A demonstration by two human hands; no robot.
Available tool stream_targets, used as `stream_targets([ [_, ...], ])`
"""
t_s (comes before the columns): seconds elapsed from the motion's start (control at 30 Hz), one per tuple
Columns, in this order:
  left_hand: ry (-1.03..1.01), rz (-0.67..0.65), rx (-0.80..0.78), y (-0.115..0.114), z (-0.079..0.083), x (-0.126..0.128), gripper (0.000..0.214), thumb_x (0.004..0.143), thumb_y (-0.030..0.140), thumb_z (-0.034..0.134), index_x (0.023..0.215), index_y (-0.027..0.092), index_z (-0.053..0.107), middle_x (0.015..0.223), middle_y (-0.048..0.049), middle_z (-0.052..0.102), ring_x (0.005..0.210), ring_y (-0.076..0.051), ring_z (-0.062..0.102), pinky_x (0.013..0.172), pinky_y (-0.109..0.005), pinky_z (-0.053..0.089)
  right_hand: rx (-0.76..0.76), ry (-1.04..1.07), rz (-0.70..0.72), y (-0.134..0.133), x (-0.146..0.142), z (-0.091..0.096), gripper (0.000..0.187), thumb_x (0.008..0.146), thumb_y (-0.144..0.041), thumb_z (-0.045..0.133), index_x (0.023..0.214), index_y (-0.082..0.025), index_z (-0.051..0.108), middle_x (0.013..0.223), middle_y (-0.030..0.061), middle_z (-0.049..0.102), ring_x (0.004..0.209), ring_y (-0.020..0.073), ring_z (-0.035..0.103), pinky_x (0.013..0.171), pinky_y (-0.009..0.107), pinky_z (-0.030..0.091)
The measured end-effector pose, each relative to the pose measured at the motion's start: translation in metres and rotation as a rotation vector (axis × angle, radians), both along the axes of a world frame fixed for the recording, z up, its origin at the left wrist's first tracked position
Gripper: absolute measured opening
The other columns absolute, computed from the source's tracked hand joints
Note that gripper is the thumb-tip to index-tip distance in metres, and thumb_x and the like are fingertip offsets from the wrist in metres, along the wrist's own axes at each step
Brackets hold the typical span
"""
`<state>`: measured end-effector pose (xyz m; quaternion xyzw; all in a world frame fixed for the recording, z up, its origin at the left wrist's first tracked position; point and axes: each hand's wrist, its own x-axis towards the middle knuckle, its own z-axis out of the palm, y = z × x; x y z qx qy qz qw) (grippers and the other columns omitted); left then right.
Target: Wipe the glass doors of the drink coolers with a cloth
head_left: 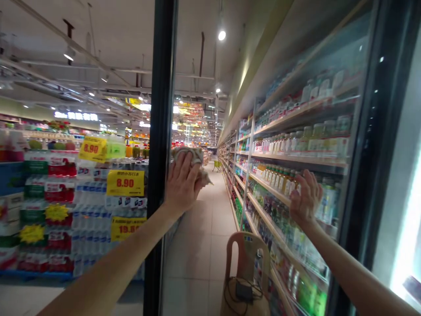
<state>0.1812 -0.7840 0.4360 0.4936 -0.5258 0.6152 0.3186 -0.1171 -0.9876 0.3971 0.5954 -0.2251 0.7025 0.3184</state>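
My left hand [183, 177] presses a crumpled, pale patterned cloth [205, 177] against a glass door [194, 263], close to its dark left frame [161, 109]. The fingers lie over the cloth and cover much of it. On the right, my right hand [305, 197] is raised before the glass with loosely bent fingers and nothing visible in it. It is slightly blurred, and whether it touches the pane I cannot tell. Behind it, seen through the glass, are shelves [299, 158] of bottled drinks.
Beyond the glass stands a beige plastic chair [232, 254], with a dark box and cable [244, 290] on its seat. Stacked bottle packs [90, 219] with yellow price signs [125, 183] rise on the left. A tiled aisle [197, 245] runs back toward a green cart [217, 165].
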Motion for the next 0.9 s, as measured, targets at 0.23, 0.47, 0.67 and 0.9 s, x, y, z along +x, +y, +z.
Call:
stream_targets([
  [0.23, -0.512, -0.164, 0.281, -0.036, -0.006, -0.059, 0.037, 0.089, 0.040, 0.041, 0.120, 0.021, 0.049, 0.138, -0.0048, 0.044, 0.135, -0.020, 0.027, 0.113, -0.038, 0.020, 0.021, 0.000, 0.034, 0.001, -0.001, 0.001, 0.045, 0.087, -0.031, 0.032, 0.128, -0.019, 0.045, 0.137, 0.0135, 0.044, 0.129, 0.0265, 0.037, 0.102, 0.051, 0.027],
  [0.47, -0.028, -0.158, 0.009, -0.044, 0.049, -0.063, 0.042, 0.088, 0.037, 0.044, 0.122, 0.013, 0.046, 0.142, -0.0144, 0.036, 0.138, -0.027, 0.020, 0.110, -0.046, 0.024, 0.032, 0.008, 0.054, 0.004, -0.001, 0.000, 0.044, 0.087, -0.031, 0.032, 0.129, -0.021, 0.043, 0.139, 0.0125, 0.042, 0.131, 0.0259, 0.035, 0.102, 0.052, 0.027],
  [0.67, -0.604, -0.311, 0.347, -0.060, 0.004, -0.093, 0.035, 0.090, 0.037, 0.041, 0.117, 0.018, 0.052, 0.135, -0.0051, 0.048, 0.131, -0.019, 0.035, 0.111, -0.036, 0.027, 0.044, 0.013, 0.082, 0.000, -0.005, 0.000, 0.045, 0.088, -0.030, 0.031, 0.132, -0.021, 0.040, 0.139, 0.0125, 0.042, 0.131, 0.0254, 0.034, 0.104, 0.053, 0.025],
  [0.9, -0.442, -0.300, 0.215, -0.065, 0.017, -0.096, 0.043, 0.091, 0.030, 0.040, 0.130, 0.013, 0.039, 0.140, -0.0086, 0.042, 0.136, -0.018, 0.025, 0.113, -0.038, 0.021, -0.040, 0.149, 0.335, 0.062, 0.044, 0.005, 0.056, 0.087, -0.023, 0.037, 0.141, -0.026, 0.023, 0.147, 0.0088, 0.029, 0.135, 0.0244, 0.028, 0.106, 0.053, 0.029],
])
